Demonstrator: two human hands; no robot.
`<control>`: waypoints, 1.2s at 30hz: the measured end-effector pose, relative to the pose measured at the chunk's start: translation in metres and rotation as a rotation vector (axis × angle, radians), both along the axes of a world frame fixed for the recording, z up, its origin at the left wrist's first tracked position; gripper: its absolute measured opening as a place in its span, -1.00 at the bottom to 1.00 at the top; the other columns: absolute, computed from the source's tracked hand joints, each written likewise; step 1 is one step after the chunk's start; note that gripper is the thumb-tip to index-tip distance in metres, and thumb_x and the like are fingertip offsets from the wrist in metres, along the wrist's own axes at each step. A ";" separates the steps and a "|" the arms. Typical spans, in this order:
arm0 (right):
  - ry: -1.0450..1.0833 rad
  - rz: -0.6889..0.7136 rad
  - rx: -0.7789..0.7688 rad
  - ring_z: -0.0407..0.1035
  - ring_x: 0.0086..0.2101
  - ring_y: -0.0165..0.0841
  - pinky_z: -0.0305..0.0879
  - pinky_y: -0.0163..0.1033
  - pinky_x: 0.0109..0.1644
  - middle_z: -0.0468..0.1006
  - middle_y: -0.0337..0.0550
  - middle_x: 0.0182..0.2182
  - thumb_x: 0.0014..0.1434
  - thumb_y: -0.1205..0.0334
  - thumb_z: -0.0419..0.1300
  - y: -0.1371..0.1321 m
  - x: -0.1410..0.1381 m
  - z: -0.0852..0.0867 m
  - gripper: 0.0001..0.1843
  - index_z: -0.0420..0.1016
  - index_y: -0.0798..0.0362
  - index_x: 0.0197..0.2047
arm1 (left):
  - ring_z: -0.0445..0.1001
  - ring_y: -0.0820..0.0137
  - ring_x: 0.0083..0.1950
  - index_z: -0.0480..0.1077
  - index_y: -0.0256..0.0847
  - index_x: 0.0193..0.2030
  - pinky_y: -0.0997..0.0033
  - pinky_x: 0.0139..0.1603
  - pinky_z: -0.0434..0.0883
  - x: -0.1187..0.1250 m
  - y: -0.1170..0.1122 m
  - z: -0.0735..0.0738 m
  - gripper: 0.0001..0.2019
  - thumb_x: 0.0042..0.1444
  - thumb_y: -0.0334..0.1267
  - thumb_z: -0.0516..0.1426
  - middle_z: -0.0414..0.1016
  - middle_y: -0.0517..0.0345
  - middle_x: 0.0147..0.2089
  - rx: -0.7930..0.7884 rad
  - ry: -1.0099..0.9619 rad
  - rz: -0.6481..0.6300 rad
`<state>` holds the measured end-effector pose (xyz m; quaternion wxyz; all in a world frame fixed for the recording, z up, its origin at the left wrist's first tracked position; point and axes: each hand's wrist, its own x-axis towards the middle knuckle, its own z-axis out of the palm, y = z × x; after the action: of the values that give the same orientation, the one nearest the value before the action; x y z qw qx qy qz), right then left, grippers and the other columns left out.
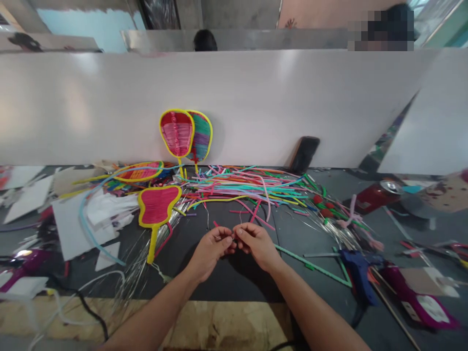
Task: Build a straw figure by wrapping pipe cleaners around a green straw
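My left hand (214, 247) and my right hand (258, 242) meet over the dark table, fingertips pinched close together. Between them is a thin wire, mostly covered by the fingers; a thin silvery strand (207, 215) rises above the left hand, and another strand (240, 217) above the right. A butterfly-shaped hand fan (160, 206), pink with a yellow rim and handle, lies left of my hands. Just beyond them spreads a pile of coloured pipe cleaners (234, 185). A bent green pipe cleaner piece (318, 268) lies to the right.
Two fans, one pink (177, 134) and one teal and purple (202, 136), lean on the white partition (248, 97). A phone (304, 153) stands against it too. On the right are a red can (378, 196) and a blue glue gun (360, 275). Loose wires (135, 263) lie left.
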<state>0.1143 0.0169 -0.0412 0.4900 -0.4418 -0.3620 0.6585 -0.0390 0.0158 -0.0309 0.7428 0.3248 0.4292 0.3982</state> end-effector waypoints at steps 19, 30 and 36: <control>0.042 -0.068 0.054 0.17 -0.59 -0.52 0.08 -0.37 -0.55 0.45 -0.25 -0.50 0.00 0.08 0.30 0.007 0.015 0.001 -0.77 0.45 0.05 -0.37 | 0.48 0.47 -0.52 0.42 -0.32 -0.38 0.53 -0.50 0.41 0.003 -0.012 -0.002 -0.73 -0.15 -0.20 0.33 0.48 0.14 -0.50 -0.217 0.007 -0.154; 0.010 -0.042 0.120 0.15 -0.60 -0.54 0.06 -0.37 -0.53 0.40 -0.27 -0.51 0.10 0.04 0.21 0.007 0.014 -0.002 -0.76 0.39 0.05 -0.39 | 0.43 0.49 -0.63 0.41 -0.32 -0.46 0.59 -0.65 0.33 -0.001 -0.012 -0.004 -0.71 -0.17 -0.13 0.32 0.45 0.17 -0.59 -0.222 0.083 -0.242; 0.046 -0.035 0.142 0.14 -0.59 -0.53 0.06 -0.36 -0.52 0.42 -0.26 -0.46 0.07 0.06 0.25 0.007 0.014 -0.003 -0.77 0.38 0.04 -0.36 | 0.40 0.51 -0.67 0.42 -0.32 -0.48 0.61 -0.70 0.29 -0.004 -0.012 -0.005 -0.73 -0.16 -0.13 0.30 0.44 0.18 -0.63 -0.231 0.088 -0.263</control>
<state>0.1287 0.0242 -0.0443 0.5399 -0.3970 -0.3886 0.6323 -0.0432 0.0036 -0.0358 0.8014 0.3075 0.4579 0.2312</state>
